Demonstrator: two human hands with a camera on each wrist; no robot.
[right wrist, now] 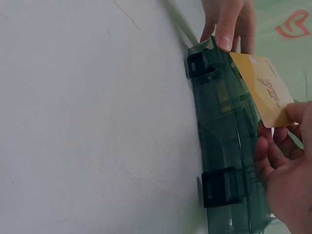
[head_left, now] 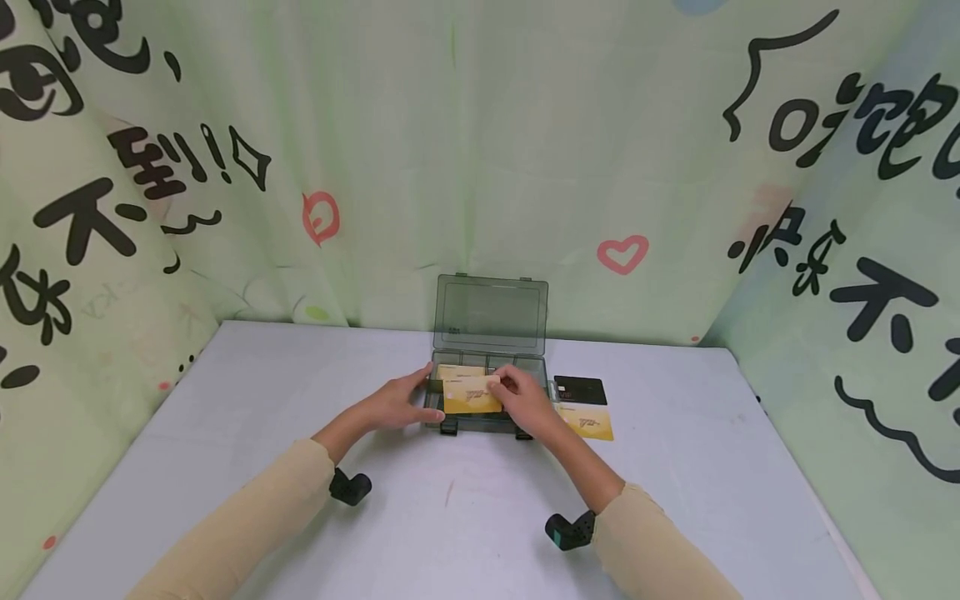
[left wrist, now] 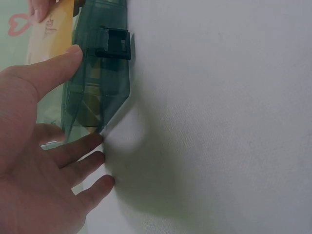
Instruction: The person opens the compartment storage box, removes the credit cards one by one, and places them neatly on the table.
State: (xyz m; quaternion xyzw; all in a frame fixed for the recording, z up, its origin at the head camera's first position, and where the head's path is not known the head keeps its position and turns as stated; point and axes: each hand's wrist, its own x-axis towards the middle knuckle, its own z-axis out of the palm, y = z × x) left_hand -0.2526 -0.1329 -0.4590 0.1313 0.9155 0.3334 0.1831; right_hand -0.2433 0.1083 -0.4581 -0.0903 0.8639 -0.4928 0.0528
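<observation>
A yellow card (head_left: 471, 395) with dark lettering is pinched between the thumb and fingers of my right hand (head_left: 523, 402), above a dark translucent compartment box (head_left: 487, 423). The box's lid (head_left: 491, 312) stands raised at the back. Another yellow card (head_left: 459, 370) shows in the box behind the held one. At the box's left side is my left hand (head_left: 397, 405), fingers spread along the side and thumb reaching over the front left corner. In the left wrist view, the left fingertips (left wrist: 100, 139) lie by the box's corner; whether all touch is unclear.
Right of the box, a black card (head_left: 581, 390) lies on the white table (head_left: 660, 483) with a yellow card (head_left: 587, 422) in front of it. Two black latches (right wrist: 219, 187) project from the box's front. A printed curtain (head_left: 480, 167) hangs behind and at both sides.
</observation>
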